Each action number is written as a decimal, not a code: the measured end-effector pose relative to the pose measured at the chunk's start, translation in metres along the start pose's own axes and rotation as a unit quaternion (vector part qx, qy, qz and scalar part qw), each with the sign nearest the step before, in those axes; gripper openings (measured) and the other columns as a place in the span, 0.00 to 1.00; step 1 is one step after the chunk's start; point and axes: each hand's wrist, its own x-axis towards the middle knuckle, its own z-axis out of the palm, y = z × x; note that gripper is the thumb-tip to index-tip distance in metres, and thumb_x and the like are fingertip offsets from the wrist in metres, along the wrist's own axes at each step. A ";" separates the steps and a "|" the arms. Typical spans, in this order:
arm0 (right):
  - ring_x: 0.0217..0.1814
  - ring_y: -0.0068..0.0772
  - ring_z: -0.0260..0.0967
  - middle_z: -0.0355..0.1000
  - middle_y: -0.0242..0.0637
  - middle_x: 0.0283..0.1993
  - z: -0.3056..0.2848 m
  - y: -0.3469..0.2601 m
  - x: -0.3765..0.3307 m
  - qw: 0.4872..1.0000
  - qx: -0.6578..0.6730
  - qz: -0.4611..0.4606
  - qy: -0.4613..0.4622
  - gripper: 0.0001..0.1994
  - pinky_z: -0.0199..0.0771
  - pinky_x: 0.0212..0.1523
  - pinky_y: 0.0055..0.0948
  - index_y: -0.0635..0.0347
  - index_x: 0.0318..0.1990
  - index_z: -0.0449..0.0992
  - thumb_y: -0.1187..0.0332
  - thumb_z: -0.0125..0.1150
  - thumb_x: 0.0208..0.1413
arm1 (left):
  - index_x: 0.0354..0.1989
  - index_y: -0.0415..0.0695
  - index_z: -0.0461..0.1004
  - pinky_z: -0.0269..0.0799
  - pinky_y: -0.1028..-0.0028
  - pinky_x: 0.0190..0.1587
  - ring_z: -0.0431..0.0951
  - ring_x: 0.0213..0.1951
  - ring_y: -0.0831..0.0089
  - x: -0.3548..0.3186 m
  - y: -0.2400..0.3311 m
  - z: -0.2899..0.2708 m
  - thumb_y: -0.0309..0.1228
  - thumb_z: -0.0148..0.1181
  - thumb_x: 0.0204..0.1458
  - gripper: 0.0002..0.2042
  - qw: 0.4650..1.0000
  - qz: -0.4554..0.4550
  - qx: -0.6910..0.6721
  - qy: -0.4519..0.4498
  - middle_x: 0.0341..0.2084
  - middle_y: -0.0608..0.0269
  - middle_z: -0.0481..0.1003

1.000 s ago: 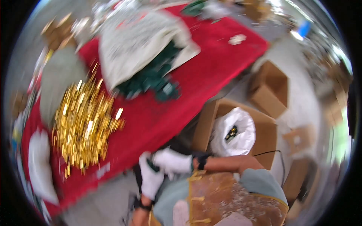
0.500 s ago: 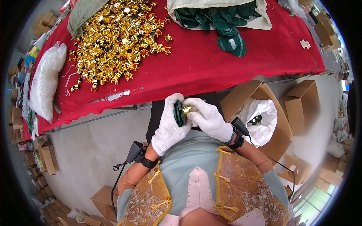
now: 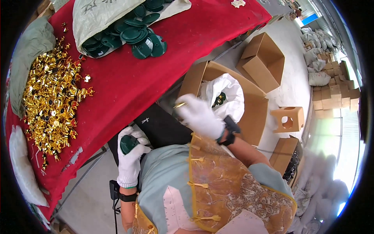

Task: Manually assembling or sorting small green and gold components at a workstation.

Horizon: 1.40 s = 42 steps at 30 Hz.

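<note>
Clock centred on right hand. Bare red strip of counter open at 10, hemmed by gold pieces at 9 and the sack spilling green discs at 11. Lane over black cloth toward left hand, 8 o'clock, is free. Big carton walls off 12 to 3; way in is the open white bag, 1–2. Second carton obstructs at 2. Torso blocks 5 to 7. Floor passable between 2 and 3.
</note>
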 end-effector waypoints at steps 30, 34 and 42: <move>0.50 0.50 0.83 0.83 0.51 0.47 0.062 0.094 -0.081 0.953 0.181 0.241 0.029 0.17 0.81 0.52 0.47 0.61 0.57 0.80 0.67 0.58 0.63 | 0.65 0.45 0.68 0.79 0.67 0.47 0.78 0.47 0.67 0.021 -0.012 0.047 0.27 0.67 0.60 0.25 0.992 -0.123 -0.012 0.037 0.49 0.58 0.74; 0.42 0.61 0.81 0.81 0.56 0.40 0.129 0.073 -0.038 0.959 0.139 0.234 -0.080 0.18 0.80 0.45 0.55 0.55 0.55 0.81 0.69 0.56 0.59 | 0.66 0.45 0.69 0.80 0.69 0.45 0.80 0.46 0.67 0.037 -0.016 0.065 0.25 0.67 0.59 0.26 0.978 -0.158 0.127 -0.037 0.50 0.58 0.75; 0.69 0.53 0.72 0.76 0.50 0.66 0.260 0.149 -0.093 0.835 0.407 0.289 -0.230 0.20 0.70 0.69 0.42 0.54 0.66 0.76 0.63 0.56 0.69 | 0.59 0.45 0.72 0.81 0.72 0.41 0.81 0.43 0.73 0.147 -0.065 0.088 0.24 0.69 0.58 0.21 0.940 -0.192 0.217 -0.179 0.45 0.64 0.77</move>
